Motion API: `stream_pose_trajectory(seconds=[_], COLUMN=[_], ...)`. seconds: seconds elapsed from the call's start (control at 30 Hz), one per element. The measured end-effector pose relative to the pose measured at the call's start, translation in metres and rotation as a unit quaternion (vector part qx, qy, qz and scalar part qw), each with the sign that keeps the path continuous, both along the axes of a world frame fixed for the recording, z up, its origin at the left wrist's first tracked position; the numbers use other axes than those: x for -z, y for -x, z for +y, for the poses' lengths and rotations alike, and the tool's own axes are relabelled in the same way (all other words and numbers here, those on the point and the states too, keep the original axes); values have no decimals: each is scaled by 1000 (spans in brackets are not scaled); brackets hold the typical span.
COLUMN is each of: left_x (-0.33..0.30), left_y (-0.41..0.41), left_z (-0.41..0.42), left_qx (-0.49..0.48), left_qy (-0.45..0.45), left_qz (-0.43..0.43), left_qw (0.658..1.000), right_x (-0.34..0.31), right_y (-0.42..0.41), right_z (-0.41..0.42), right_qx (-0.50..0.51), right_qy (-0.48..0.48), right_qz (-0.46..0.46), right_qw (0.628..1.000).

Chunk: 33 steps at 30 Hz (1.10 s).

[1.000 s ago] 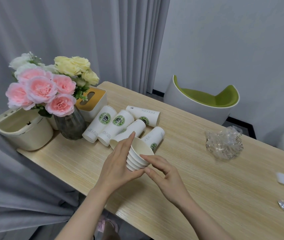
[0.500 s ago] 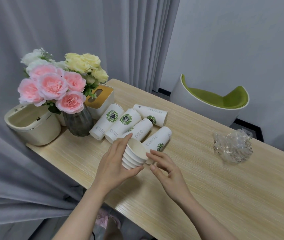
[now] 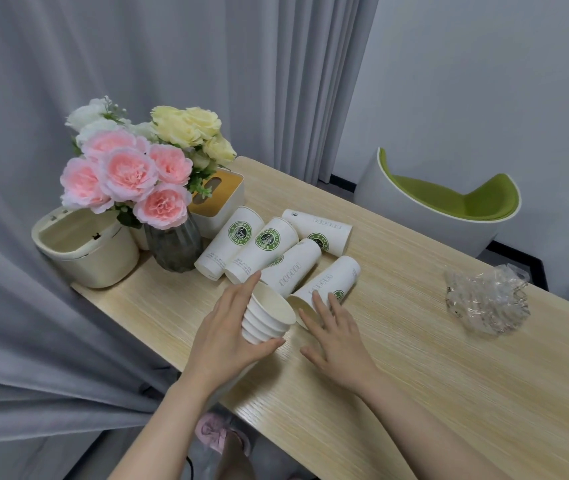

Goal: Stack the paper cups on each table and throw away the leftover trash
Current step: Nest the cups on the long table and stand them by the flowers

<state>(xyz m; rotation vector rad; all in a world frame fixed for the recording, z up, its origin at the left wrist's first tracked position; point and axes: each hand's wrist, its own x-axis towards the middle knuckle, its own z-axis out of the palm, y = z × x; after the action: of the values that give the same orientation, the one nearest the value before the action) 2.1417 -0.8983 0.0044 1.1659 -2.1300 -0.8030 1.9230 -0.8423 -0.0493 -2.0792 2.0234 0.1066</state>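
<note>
Beyond the fingertips, on the wooden table, five loose paper cups lie on their sides. The left hand wraps the nested stack, mouth tilted rightward, probably to receive another. The right hand, fingers spread, touches the nearest cup.

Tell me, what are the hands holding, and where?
The left hand holds a stack of paper cups round its side, near the rims. The right hand holds nothing; its straight fingers reach a lying cup.
</note>
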Motion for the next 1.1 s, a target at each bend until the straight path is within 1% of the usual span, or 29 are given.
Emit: stream_pose_trajectory(seconds=[0.07, 0.2, 0.37, 0.6, 0.73, 0.8, 0.93, 1.03, 1.1], left_x=[0, 1, 1, 2, 2, 1, -1, -2, -1], left_y=[-2, -4, -1, 11, 18, 20, 25, 26, 27], left_z=[0, -2, -2, 0, 3, 5, 8, 10, 11], left_qx=[-1, -2, 3, 20, 30, 33, 30, 31, 33], left_qy=[-1, -3, -12, -12, -8, -9, -7, -8, -7], left_qz=[-2, -11, -8, 1, 0, -3, -3, -5, -6], left_qw=[1000, 1000, 1000, 1000, 1000, 999, 1000, 999, 999], right_x=[3, 6, -6, -42, -50, -51, -53, -53, -53], right_y=[-2, -3, -1, 8, 13, 15, 21, 25, 27], right_z=[-3, -3, 4, 18, 25, 27, 30, 31, 30], right_qx=[6, 20, 47, 103, 146, 170, 189, 152, 130], right_qy=[-9, -7, 29, 125, 199, 214, 240, 270, 272], right_qz=[17, 24, 15, -94, -190, -211, -193, -160, -145], right_qw=[1000, 999, 998, 982, 950, 939, 932, 937, 942])
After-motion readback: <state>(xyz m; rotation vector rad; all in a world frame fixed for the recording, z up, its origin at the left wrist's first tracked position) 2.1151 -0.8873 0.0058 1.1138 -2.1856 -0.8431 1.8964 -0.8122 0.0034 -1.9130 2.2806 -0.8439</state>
